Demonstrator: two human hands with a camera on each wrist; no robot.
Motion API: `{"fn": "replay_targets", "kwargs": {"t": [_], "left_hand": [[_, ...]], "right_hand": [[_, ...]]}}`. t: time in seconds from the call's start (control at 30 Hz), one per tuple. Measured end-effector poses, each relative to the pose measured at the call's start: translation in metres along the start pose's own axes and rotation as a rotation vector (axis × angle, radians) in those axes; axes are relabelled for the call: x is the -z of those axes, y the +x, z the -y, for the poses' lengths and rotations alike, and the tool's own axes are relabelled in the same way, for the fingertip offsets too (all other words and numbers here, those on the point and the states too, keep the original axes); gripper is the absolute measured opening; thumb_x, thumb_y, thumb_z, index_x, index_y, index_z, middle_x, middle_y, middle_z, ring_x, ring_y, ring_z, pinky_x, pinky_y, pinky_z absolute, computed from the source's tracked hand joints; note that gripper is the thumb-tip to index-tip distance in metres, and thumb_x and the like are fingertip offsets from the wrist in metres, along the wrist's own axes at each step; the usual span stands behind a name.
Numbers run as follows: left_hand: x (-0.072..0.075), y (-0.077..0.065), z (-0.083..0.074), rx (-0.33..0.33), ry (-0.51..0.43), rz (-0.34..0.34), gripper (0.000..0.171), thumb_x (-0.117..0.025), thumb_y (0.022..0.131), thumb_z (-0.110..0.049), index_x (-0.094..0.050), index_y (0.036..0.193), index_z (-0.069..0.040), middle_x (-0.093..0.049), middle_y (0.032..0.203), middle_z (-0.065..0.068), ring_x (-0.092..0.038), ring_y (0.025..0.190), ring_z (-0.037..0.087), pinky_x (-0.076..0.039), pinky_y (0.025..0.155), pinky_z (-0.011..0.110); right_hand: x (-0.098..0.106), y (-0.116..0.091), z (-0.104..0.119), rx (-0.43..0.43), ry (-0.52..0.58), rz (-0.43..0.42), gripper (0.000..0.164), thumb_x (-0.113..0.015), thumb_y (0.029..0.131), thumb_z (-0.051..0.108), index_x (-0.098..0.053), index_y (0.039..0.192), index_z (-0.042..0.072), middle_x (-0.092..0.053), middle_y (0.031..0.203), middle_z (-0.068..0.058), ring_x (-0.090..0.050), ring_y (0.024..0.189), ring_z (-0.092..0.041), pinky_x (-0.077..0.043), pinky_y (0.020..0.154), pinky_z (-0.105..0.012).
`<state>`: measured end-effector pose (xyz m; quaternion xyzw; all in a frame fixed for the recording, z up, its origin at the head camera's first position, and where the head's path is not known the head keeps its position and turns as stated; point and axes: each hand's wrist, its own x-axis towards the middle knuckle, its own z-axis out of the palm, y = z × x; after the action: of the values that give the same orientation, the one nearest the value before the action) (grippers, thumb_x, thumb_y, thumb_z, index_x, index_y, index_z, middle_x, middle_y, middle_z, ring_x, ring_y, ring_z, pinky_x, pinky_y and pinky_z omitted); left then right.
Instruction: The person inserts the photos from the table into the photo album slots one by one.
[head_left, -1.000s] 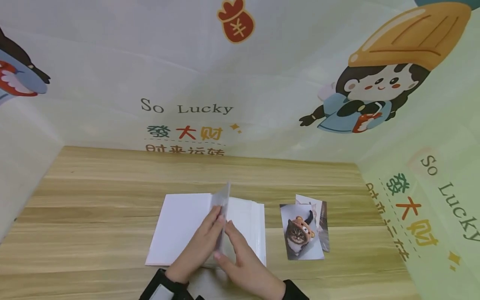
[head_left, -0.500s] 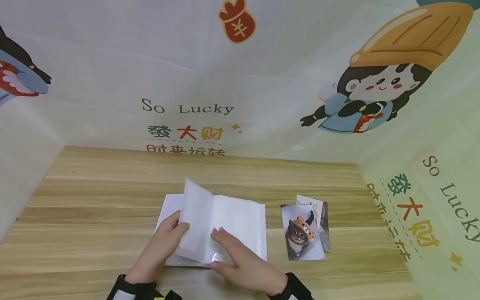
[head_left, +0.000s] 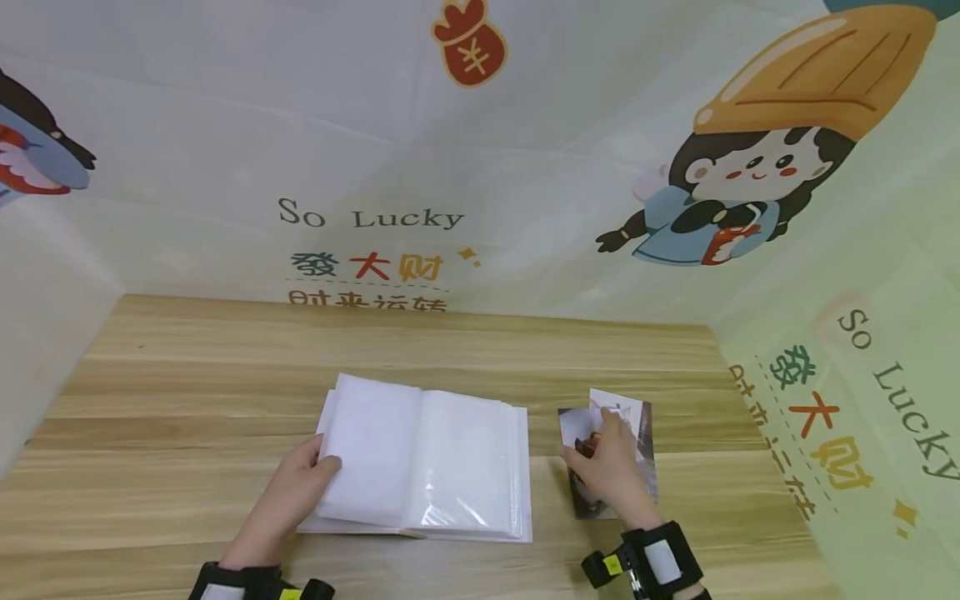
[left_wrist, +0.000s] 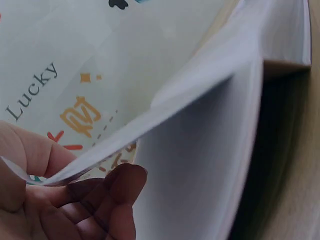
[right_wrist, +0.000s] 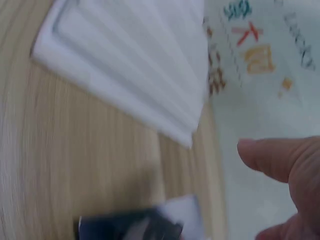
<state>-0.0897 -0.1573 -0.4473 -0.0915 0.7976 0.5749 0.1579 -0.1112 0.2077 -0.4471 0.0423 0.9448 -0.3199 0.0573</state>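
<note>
A white photo album (head_left: pixel 471 458) lies spread on the table, its right side showing shiny clear sleeves. My left hand (head_left: pixel 292 487) pinches the outer edge of a turned leaf (head_left: pixel 375 450) on the album's left. In the left wrist view this leaf (left_wrist: pixel 120 132) slants up from the white cover (left_wrist: pixel 195 150) to my thumb and fingers. To the right, my right hand (head_left: pixel 613 467) hovers over a cat photo (head_left: pixel 573 423) and hides most of it. Its thumb and fingers are spread apart, holding nothing, above the photo (right_wrist: pixel 125 227) in the right wrist view.
Another photo (head_left: pixel 647 442) lies partly beneath the cat photo. The wooden table (head_left: pixel 210 367) meets a printed white sheet (head_left: pixel 525 208) at the back, with similar printed sheeting on both sides. Black camera straps (head_left: pixel 663 558) circle both wrists.
The left hand has turned a leaf over to the left and lowered it. My right hand has left the album and moved right, over the cat photo.
</note>
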Motion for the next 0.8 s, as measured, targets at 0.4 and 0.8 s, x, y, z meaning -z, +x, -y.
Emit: {"fn": "replay_targets", "kwargs": {"t": [0.4,0.8], "left_hand": [[-0.002,0.007,0.016,-0.062,0.293,-0.082,0.046,-0.045,0.087,-0.008,-0.038,0.125,0.016,-0.044,0.122,0.037,-0.044,0.111,0.047,-0.034,0.092,0.056],[-0.006,0.032,0.005,0.034,0.322,-0.083,0.064,-0.046,0.092,-0.022,-0.020,0.133,0.019,-0.028,0.132,0.041,-0.032,0.121,0.051,-0.030,0.095,0.058]], "right_hand": [[0.000,0.013,-0.036,-0.275,-0.077,-0.054,0.102,-0.075,0.072,0.036,-0.013,0.135,-0.017,-0.017,0.129,-0.045,-0.018,0.117,-0.055,-0.026,0.091,-0.062],[0.002,0.019,-0.042,-0.292,-0.130,-0.037,0.097,-0.078,0.070,0.033,-0.020,0.129,-0.017,-0.023,0.120,-0.046,-0.025,0.108,-0.057,-0.035,0.078,-0.065]]}}
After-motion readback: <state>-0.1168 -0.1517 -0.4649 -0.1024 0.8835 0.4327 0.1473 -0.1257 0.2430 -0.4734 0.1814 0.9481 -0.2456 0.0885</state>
